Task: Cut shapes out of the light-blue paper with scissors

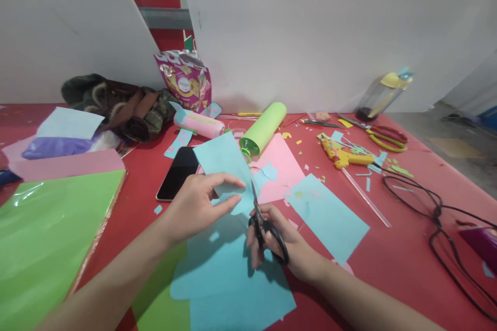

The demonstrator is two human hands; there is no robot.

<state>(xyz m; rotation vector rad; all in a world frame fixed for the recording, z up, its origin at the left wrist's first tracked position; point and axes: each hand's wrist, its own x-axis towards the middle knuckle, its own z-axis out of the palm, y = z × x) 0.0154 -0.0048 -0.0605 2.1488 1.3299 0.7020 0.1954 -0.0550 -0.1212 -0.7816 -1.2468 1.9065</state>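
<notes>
My right hand grips black-handled scissors, their blades pointing up and away from me. Those blades sit at the right edge of a light blue piece of paper. Over the lower part of this paper is my left hand, its thumb and index finger apart with blue paper showing between them. Its other fingers are mostly hidden, so whether they touch the paper is unclear. Below both hands lie larger blue sheets, partly over a green sheet.
A phone, green cylinder and pink paper roll lie ahead. To the right are a blue sheet, yellow glue gun, black cord, larger scissors and bottle. Green-sheet pack lies left.
</notes>
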